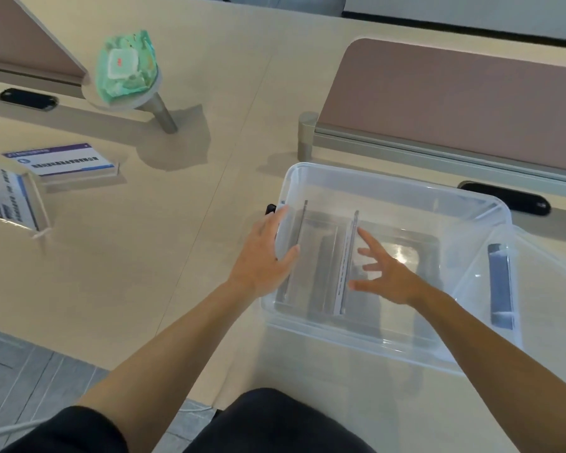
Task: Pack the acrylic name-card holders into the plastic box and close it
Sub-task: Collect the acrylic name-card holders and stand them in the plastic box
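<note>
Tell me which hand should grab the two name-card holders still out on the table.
Left. The left hand rests at the plastic box wall facing the purple-banded holder and far-left holder. The right hand is spread inside the box, farther off.

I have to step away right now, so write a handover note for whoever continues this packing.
Left hand: open, resting on the plastic box at its left wall.
Right hand: open inside the box, fingers spread, holding nothing.
Done: first holder and second holder stand inside.
Left: third holder and fourth holder wait on the table; lid is off, beside the box's right end.
</note>
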Demonstrator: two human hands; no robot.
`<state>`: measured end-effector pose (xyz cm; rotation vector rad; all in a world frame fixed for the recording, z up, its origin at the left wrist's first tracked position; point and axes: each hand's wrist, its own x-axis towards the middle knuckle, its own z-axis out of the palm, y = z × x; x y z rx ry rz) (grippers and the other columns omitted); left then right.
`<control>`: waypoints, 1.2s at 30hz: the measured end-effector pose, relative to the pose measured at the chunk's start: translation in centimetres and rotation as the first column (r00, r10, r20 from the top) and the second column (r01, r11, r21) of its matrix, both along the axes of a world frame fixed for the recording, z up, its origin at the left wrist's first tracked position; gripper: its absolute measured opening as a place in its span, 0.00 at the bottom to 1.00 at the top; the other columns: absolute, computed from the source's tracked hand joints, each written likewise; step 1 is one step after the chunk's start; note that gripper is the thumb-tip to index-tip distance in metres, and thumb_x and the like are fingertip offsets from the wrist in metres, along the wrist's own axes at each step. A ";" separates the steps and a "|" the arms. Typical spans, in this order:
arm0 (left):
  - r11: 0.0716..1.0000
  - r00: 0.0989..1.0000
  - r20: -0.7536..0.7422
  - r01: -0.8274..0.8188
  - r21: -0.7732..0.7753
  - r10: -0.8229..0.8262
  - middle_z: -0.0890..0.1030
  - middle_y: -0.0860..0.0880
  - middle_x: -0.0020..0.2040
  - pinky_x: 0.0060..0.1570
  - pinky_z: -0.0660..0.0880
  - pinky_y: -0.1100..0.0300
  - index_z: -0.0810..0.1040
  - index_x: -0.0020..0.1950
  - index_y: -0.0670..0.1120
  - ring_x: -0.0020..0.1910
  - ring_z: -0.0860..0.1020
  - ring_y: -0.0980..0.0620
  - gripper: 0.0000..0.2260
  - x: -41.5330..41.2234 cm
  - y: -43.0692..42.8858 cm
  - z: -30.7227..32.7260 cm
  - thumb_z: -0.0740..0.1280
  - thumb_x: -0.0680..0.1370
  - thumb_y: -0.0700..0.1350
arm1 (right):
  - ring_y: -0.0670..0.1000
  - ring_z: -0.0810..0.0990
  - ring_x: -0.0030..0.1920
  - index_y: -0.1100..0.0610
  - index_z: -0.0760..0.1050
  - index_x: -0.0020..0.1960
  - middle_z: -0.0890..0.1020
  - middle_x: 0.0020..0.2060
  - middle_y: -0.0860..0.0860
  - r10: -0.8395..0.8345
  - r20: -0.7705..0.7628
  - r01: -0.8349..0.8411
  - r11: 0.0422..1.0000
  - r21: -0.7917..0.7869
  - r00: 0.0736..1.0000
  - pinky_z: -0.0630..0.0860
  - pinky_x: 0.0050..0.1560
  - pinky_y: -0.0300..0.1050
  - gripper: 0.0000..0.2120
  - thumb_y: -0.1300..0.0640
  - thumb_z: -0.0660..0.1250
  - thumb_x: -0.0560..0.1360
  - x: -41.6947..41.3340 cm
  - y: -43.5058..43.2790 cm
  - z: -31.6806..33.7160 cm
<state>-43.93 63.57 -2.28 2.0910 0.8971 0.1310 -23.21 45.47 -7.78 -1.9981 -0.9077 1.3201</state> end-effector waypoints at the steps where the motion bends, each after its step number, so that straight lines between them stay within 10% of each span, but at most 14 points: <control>1: 1.000 1.000 -0.004 -0.008 0.005 0.008 0.59 0.56 0.77 0.72 0.62 0.52 0.54 0.78 0.58 0.75 0.59 0.56 0.31 0.0 0.0 0.0 0.64 0.78 0.51 | 0.57 0.73 0.69 0.28 0.43 0.74 0.64 0.77 0.51 0.031 0.002 -0.031 1.000 -0.003 1.000 0.75 0.66 0.56 0.53 0.38 0.76 0.62 -0.1 -0.2 0.1; 20: 0.982 0.993 0.068 0.102 -0.156 -0.092 0.59 0.62 0.77 0.62 0.72 0.37 0.55 0.77 0.63 0.74 0.62 0.54 0.35 -1.4 1.8 -0.6 0.61 0.73 0.42 | 0.58 0.69 0.73 0.27 0.41 0.73 0.60 0.79 0.50 0.074 -0.052 -0.073 0.997 0.024 0.996 0.73 0.68 0.59 0.56 0.42 0.80 0.63 -2.8 2.9 0.5; 36: 0.978 0.995 0.065 0.088 -0.189 -0.077 0.61 0.59 0.77 0.72 0.63 0.43 0.56 0.76 0.64 0.74 0.60 0.56 0.35 -1.4 2.0 -1.3 0.60 0.72 0.44 | 0.57 0.71 0.72 0.21 0.34 0.70 0.56 0.80 0.46 0.133 -0.044 -0.131 0.990 0.048 0.990 0.73 0.67 0.63 0.58 0.25 0.73 0.56 -4.4 4.7 0.2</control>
